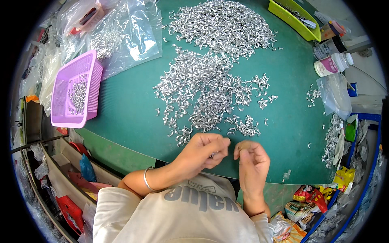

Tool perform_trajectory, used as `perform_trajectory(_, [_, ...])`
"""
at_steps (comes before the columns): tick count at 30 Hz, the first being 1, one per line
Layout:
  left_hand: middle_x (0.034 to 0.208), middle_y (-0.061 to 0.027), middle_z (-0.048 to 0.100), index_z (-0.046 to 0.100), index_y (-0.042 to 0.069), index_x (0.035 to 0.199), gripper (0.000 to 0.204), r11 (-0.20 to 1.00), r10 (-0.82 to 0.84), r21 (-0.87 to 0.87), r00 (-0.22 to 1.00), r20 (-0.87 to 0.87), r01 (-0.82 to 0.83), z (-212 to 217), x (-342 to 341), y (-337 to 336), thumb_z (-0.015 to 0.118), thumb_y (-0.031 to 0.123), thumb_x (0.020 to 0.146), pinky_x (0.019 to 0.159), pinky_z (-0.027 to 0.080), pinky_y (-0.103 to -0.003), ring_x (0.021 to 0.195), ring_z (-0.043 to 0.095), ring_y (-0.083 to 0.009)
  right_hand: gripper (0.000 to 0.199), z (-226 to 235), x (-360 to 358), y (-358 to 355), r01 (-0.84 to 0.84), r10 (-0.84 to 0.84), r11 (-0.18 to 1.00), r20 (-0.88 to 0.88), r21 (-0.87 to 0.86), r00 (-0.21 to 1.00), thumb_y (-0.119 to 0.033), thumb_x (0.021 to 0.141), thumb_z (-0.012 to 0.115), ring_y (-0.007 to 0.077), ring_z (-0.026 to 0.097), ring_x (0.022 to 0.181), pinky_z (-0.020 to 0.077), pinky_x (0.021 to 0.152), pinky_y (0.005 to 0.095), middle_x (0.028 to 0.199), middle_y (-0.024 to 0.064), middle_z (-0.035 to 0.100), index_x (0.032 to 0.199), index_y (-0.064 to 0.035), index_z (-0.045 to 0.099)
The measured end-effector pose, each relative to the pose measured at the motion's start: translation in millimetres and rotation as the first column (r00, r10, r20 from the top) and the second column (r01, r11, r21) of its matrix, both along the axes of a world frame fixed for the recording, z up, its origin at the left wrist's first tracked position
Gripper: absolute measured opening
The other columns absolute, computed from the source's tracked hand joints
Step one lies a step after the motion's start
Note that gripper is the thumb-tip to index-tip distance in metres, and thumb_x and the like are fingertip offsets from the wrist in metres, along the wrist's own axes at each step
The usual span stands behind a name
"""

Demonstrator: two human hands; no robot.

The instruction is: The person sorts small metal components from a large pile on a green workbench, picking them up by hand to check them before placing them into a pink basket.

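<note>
Over the near edge of the green tabletop [291, 133], the left hand [207, 150] curls closed around some small curved metal pieces [213, 155]. The right hand [252, 157], just beside it, bends its fingers toward the thumb; I cannot tell whether it grips one. A loose spread [208, 101] of such pieces lies just beyond both hands, and a heap [223, 26] lies toward the far edge. A purple basket [94, 93] holding more stands at the left edge.

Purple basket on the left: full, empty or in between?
In between: a small heap of silvery pieces lies inside the purple basket, with bare mesh showing around it.
</note>
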State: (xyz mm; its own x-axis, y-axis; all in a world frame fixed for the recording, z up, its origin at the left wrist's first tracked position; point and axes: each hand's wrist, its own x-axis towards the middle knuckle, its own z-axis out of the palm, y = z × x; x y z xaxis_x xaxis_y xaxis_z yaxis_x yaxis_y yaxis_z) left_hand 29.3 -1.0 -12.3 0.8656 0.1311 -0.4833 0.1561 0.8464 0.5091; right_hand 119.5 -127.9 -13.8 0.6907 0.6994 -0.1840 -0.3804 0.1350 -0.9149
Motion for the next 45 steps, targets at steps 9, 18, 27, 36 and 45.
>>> perform_trajectory(9, [0.053,0.0022,0.037,0.054,0.001,0.068,0.032,0.986,0.055,0.165,0.991,-0.119,-0.035,-11.6,-2.0,1.7,0.047,0.023,0.090,0.038,0.018,-0.019,0.043,0.027,-0.0044,0.017,-9.7,40.1,16.9,0.289,0.163,0.885,0.823,-0.366,0.544,0.005,0.071,0.060,0.0211,0.050,0.073,0.0401,0.066,0.0288,0.083,0.0081,0.058,0.086,-0.0008,0.060])
perform_trajectory(18, [0.053,0.0023,0.037,0.055,-0.001,0.071,0.029,0.970,-0.015,0.239,0.996,-0.083,0.034,-14.9,-2.6,-1.4,0.048,0.019,0.090,0.039,0.019,-0.020,0.045,0.029,-0.0043,0.017,-16.9,49.9,42.2,0.208,0.557,0.777,0.802,-0.594,0.215,-0.005,0.071,0.062,0.0247,0.045,0.081,0.0325,0.069,0.0368,0.084,0.0080,0.052,0.087,-0.0012,0.056])
perform_trajectory(27, [0.053,0.0021,0.038,0.056,-0.001,0.070,0.029,0.955,0.004,0.295,0.997,-0.083,0.021,-12.8,-3.5,-1.3,0.048,0.018,0.090,0.040,0.020,-0.020,0.045,0.029,-0.0041,0.012,-19.7,56.3,25.9,0.290,0.189,0.861,0.794,-0.417,0.578,0.006,0.075,0.055,0.0202,0.052,0.068,0.0421,0.060,0.0307,0.076,0.0110,0.055,0.086,0.0024,0.058])
perform_trajectory(36, [0.052,0.0032,0.038,0.056,-0.001,0.071,0.028,0.935,-0.029,0.350,0.997,-0.065,0.050,-11.7,-4.1,-2.7,0.048,0.018,0.089,0.041,0.020,-0.019,0.046,0.029,-0.0031,0.013,-14.9,61.5,36.0,0.332,0.291,0.853,0.895,-0.403,0.338,-0.001,0.070,0.062,0.0241,0.049,0.077,0.0372,0.068,0.0334,0.082,0.0081,0.055,0.083,-0.0023,0.061])
perform_trajectory(45, [0.052,0.0034,0.038,0.056,-0.001,0.071,0.028,0.926,-0.059,0.371,0.997,-0.048,0.072,-13.1,-4.8,-1.6,0.048,0.018,0.089,0.041,0.021,-0.019,0.046,0.029,-0.0032,0.011,-27.0,62.1,47.3,0.398,0.419,0.797,0.890,-0.455,0.177,-0.006,0.069,0.064,0.0221,0.047,0.078,0.0318,0.069,0.0334,0.079,0.0045,0.054,0.078,-0.0040,0.059])
